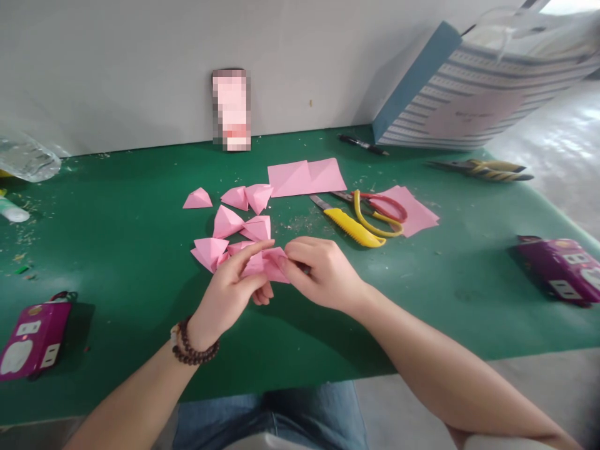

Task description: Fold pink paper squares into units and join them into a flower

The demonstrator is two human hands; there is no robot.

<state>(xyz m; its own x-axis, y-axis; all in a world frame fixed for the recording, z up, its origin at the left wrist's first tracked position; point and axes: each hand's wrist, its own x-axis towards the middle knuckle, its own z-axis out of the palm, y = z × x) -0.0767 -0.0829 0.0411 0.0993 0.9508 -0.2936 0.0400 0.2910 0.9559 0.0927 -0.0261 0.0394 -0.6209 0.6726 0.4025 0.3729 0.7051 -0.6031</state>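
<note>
1. Over the green table (422, 306), the left hand (227, 297) and right hand (323, 275) pinch a folded pink paper piece (265, 265) between fingers and thumbs, close together.
2. Several folded pink triangles (228, 222) already lie clustered just beyond the hands, while flat pink sheets (304, 176) remain unfolded nearby, one partly under the scissors (379, 209).
3. Against the wall at the far edge, a striped paper gift bag (469, 103) leans tilted; whatever it holds cannot be seen.
</note>
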